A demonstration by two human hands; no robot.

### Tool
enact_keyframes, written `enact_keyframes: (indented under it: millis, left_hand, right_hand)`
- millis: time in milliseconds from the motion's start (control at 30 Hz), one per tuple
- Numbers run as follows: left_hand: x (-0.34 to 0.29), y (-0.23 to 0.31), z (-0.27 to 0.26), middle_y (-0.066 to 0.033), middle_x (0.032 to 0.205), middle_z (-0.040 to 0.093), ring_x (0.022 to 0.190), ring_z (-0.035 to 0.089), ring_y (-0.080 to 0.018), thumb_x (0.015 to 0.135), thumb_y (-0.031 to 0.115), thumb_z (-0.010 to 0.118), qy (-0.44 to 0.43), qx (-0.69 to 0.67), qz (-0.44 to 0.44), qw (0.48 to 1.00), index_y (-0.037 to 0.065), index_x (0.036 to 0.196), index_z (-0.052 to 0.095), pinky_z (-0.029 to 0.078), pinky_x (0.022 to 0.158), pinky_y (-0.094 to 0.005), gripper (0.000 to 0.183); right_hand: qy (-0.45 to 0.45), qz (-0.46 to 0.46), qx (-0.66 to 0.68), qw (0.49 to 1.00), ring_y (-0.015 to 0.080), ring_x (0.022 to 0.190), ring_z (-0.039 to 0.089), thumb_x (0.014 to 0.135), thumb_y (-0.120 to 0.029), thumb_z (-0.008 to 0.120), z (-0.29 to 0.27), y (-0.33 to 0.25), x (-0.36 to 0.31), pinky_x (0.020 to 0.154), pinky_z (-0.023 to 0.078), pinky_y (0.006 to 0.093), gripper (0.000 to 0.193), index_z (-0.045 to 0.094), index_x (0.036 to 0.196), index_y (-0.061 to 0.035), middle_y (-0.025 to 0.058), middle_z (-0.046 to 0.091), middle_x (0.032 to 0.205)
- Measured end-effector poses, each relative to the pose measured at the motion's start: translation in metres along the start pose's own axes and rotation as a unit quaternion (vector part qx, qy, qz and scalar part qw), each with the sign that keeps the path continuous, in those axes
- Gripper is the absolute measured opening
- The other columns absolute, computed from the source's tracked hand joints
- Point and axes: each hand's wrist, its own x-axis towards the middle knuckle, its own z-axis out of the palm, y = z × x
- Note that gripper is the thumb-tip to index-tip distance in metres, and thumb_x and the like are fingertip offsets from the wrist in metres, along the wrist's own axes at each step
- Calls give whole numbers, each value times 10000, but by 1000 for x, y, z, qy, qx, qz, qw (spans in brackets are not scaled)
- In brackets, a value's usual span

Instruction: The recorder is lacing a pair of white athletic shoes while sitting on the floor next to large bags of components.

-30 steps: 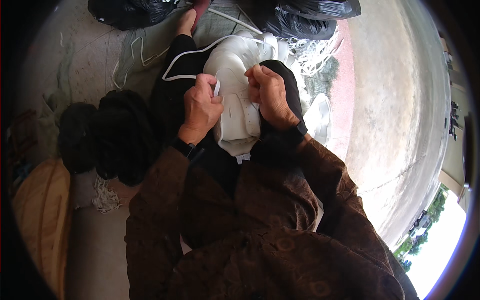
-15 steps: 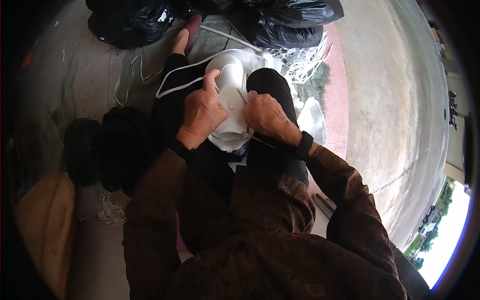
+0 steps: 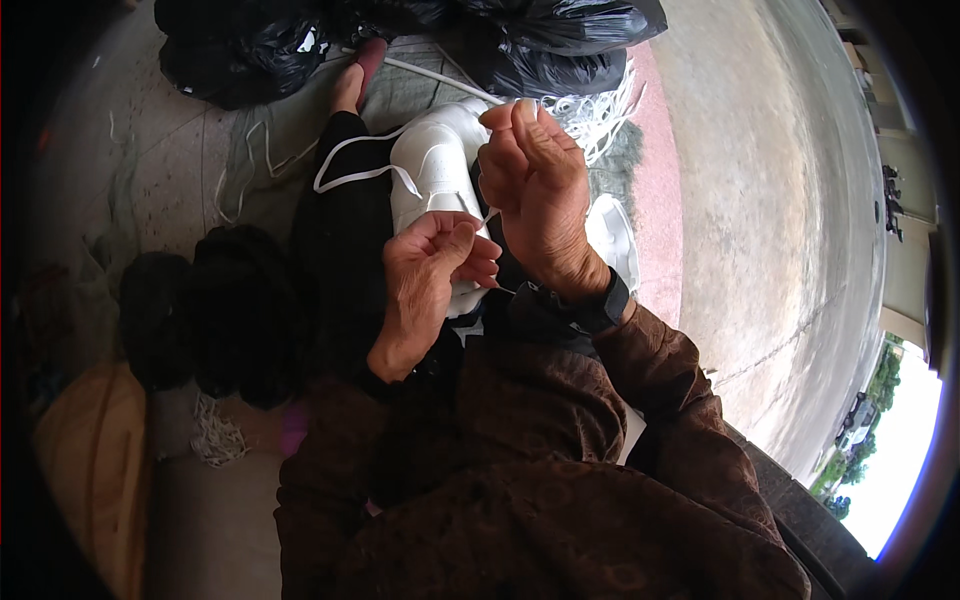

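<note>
A white shoe (image 3: 432,150) lies lengthwise between my knees, its toe pointing away from me. A white shoelace (image 3: 345,182) loops out to the left over the dark trouser leg. My left hand (image 3: 425,280) is over the ankle end of the shoe, hiding most of it, its thumb and fingers pinched on the lace. Raised to the right of the shoe, my right hand (image 3: 540,195) is closed with thumb against fingers. A short stretch of lace shows between the two hands, and what the right fingertips grip is mostly hidden.
Black plastic bags (image 3: 245,55) pile up at the far side. A heap of white laces (image 3: 600,120) lies at the far right, with another white shoe (image 3: 612,238) nearer me. At left are a dark bundle (image 3: 240,310), a small lace bunch (image 3: 217,435) and a wooden board (image 3: 92,465).
My right hand has lifted from the shoe's side, upward and to the right. The left hand has moved down and right, turning over the shoe's ankle end. The shoe's toe shows more.
</note>
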Motion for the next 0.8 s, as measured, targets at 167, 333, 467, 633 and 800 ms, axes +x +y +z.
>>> enact_keyframes:
  millis: [167,333,467,633,800]
  left_hand:
    - [-1,3,6,-129,848,700,656,652,-161,923,98,673,44,-62,23,997,-58,1015,628,556,639,-286,187]
    - [-6,3,10,-128,836,695,675,674,-172,918,55,664,37,-22,-7,999,-71,1001,637,569,623,-288,153]
    - [-5,-4,16,-135,826,691,683,688,-188,928,58,654,14,-21,-32,999,-85,984,644,579,612,-291,153]
    - [1,3,20,-144,794,689,627,655,-181,931,74,652,65,-14,-33,997,-86,912,663,561,579,-297,162]
    - [15,-4,2,-145,772,679,561,618,-175,906,58,670,90,-23,-23,995,-75,936,634,497,503,-274,141]
  right_hand:
    - [40,78,67,994,57,550,297,1033,-391,478,5,7,0,476,232,222,343,564,1014,-60,-68,360,666]
    - [93,119,181,972,70,554,265,1031,-372,468,-16,16,-20,478,212,233,310,543,961,-80,-62,330,679]
    - [112,98,217,965,72,558,263,1027,-380,476,-18,16,-17,478,207,236,312,538,955,-83,-63,324,679]
    - [97,89,209,969,104,687,416,1022,-370,495,-24,17,-16,624,362,244,328,594,1011,-57,-33,441,771]
    - [-20,97,-128,987,70,799,584,884,-129,723,-53,32,-37,709,475,246,228,655,1037,27,32,666,877]
